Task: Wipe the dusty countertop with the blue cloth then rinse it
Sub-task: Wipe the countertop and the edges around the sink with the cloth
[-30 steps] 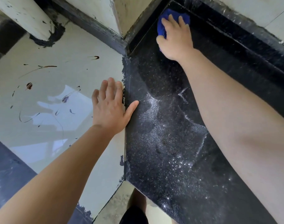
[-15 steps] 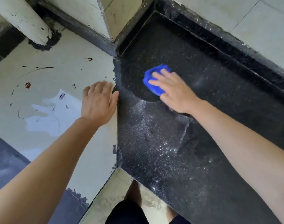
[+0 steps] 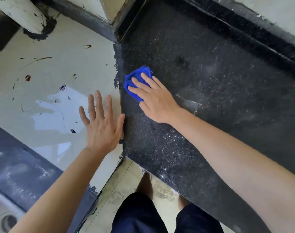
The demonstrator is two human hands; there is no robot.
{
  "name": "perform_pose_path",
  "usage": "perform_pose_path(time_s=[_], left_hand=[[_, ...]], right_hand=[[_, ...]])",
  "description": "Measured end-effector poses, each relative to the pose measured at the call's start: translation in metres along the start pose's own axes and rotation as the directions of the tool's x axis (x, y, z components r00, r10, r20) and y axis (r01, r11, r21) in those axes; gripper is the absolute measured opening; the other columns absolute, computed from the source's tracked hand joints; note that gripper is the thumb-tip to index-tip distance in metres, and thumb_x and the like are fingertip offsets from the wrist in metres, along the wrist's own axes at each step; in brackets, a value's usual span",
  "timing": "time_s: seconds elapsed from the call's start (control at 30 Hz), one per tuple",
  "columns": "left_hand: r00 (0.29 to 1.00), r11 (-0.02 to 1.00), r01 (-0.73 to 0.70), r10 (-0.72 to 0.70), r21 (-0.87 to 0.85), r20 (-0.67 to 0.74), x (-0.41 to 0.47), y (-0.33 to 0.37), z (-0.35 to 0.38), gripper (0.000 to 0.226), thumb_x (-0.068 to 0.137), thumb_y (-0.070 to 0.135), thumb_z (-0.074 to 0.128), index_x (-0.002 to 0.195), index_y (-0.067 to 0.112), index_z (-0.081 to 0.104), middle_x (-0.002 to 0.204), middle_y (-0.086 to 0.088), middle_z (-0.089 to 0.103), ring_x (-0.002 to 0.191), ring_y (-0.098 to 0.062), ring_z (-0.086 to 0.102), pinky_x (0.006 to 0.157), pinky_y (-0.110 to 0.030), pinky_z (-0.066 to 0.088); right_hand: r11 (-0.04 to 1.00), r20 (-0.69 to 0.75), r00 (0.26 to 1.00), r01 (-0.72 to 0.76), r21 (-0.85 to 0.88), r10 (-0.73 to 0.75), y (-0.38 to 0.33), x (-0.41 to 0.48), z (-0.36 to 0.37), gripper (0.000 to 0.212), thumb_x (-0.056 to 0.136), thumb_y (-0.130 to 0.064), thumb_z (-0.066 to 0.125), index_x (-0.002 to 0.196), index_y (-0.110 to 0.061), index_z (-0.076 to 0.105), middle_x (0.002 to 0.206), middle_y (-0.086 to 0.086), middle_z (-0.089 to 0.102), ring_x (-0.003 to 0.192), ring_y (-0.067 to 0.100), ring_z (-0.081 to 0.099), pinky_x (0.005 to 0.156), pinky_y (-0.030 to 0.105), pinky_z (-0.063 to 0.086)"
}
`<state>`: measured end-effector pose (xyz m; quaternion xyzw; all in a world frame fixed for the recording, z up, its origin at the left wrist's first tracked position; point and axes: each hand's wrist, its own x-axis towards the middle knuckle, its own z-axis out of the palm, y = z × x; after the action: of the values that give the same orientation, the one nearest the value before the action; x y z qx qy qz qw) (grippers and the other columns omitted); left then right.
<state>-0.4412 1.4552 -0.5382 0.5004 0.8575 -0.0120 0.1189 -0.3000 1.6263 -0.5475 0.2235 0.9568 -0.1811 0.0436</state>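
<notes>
Navy shorts (image 3: 160, 216) and bare legs fill the bottom of my view, above a strip of pale floor tile (image 3: 119, 185). To the near left I see a blurred steel sink (image 3: 2, 207) with a round drain, bordered by a dark band.

The front edge of the black speckled surface (image 3: 210, 81) runs on a slant from the floor strip off to the lower right. Its near part carries a glittering grey film of dust.

The left grip (image 3: 101, 125) lies flat on the cream tiled surface (image 3: 50, 64), fingers straight and spread, holding nothing. Its thumb runs along the seam where cream meets black.

Just past it, the right grip (image 3: 153, 98) rests on the black side. Its fingers (image 3: 143, 79) are laid out nearly straight and press down on the blue cloth (image 3: 135, 76) rather than curling round it. The cloth is bunched under the fingertips, on the black surface, just beside the seam.

To the right of the cloth the black slab stretches wide, with streaks of dust across it, as far as a raised dark kerb (image 3: 244, 31) below pale wall tile. Ahead, the slab narrows into the corner where kerb and seam meet.

On the cream side, dark smears and flecks mark the tile. At the far left a white pipe (image 3: 22, 14) enters it through a ring of dark sealant.
</notes>
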Motion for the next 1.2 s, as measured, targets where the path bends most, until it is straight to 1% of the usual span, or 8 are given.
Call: perform_pose_path(time_s=[0.13,0.23,0.43,0.77,0.87,1.0,1.1,1.2], left_hand=[[0.997,0.999,-0.027,0.026,0.016,0.073,-0.005,0.013,0.004,0.062,0.100,0.053,0.015,0.153,0.022,0.022,0.163,-0.009,0.015,0.151,-0.031,0.010,0.116,-0.063,0.007],[0.996,0.998,-0.018,0.022,-0.053,0.084,-0.002,0.019,0.002,0.057,0.099,0.054,0.013,0.147,0.026,0.026,0.160,-0.002,0.022,0.150,-0.026,0.012,0.116,-0.063,0.007],[0.991,0.999,-0.031,0.036,-0.041,0.130,-0.001,0.016,-0.004,0.059,0.098,0.058,0.011,0.149,0.030,0.021,0.163,-0.001,0.015,0.151,-0.026,0.007,0.118,-0.060,0.002],[0.994,0.998,-0.001,0.008,-0.060,0.110,-0.003,0.020,0.000,0.056,0.102,0.052,0.022,0.152,0.028,0.019,0.165,-0.003,0.011,0.152,-0.026,0.005,0.119,-0.056,0.003],[0.995,0.998,-0.021,0.027,-0.064,0.100,-0.003,0.019,0.001,0.054,0.102,0.052,0.024,0.150,0.027,0.020,0.164,-0.003,0.012,0.152,-0.026,0.005,0.118,-0.056,0.004],[0.994,0.999,-0.022,0.025,-0.036,0.110,-0.001,0.018,0.002,0.058,0.100,0.051,0.032,0.150,0.025,0.020,0.164,-0.005,0.012,0.151,-0.029,0.006,0.118,-0.058,0.006],[0.993,0.998,-0.046,0.049,-0.036,0.106,-0.001,0.016,0.002,0.053,0.100,0.050,0.033,0.146,0.025,0.024,0.162,-0.005,0.016,0.150,-0.031,0.009,0.117,-0.060,0.010],[0.994,0.997,-0.071,0.074,-0.038,0.086,0.000,0.012,-0.001,0.046,0.101,0.046,0.030,0.142,0.025,0.028,0.159,-0.003,0.020,0.149,-0.029,0.013,0.116,-0.059,0.010]], right_hand=[[0.994,0.052,0.993,0.111,-0.013,-0.110,0.044,0.007,-0.019,0.056,0.093,-0.019,0.041,0.149,-0.026,0.043,0.160,-0.001,0.032,0.151,0.026,0.021,0.122,0.043,0.014],[0.991,-0.072,0.990,-0.127,-0.030,0.125,0.087,0.016,-0.035,0.060,0.087,-0.024,0.031,0.144,-0.020,0.049,0.155,0.007,0.040,0.145,0.034,0.031,0.114,0.049,0.030],[0.875,-0.095,0.872,-0.469,0.118,0.480,0.069,0.047,-0.038,0.058,0.099,-0.025,0.036,0.156,-0.022,0.026,0.166,0.002,0.015,0.153,0.030,0.003,0.124,0.047,0.008],[0.993,0.045,0.995,0.081,0.082,-0.085,0.035,-0.029,-0.010,0.056,0.094,-0.020,0.040,0.149,-0.029,0.040,0.161,-0.007,0.028,0.153,0.020,0.013,0.124,0.041,0.008],[0.977,-0.073,0.977,-0.196,0.083,0.202,0.104,-0.085,-0.025,0.061,0.086,-0.021,0.032,0.145,-0.019,0.047,0.158,0.004,0.037,0.149,0.032,0.024,0.120,0.050,0.022],[0.736,-0.117,0.735,-0.629,0.251,0.668,0.157,-0.140,-0.039,0.066,0.085,-0.022,0.029,0.150,-0.016,0.039,0.162,0.009,0.027,0.151,0.036,0.015,0.121,0.050,0.018],[0.627,-0.151,0.609,-0.739,0.247,0.778,0.133,-0.136,-0.029,0.065,0.089,-0.023,0.029,0.154,-0.016,0.033,0.163,0.009,0.023,0.151,0.036,0.012,0.122,0.048,0.015],[0.695,-0.181,0.671,-0.690,0.202,0.719,0.069,-0.113,-0.009,0.062,0.092,-0.021,0.032,0.154,-0.018,0.032,0.164,0.006,0.023,0.151,0.034,0.013,0.122,0.049,0.017]])
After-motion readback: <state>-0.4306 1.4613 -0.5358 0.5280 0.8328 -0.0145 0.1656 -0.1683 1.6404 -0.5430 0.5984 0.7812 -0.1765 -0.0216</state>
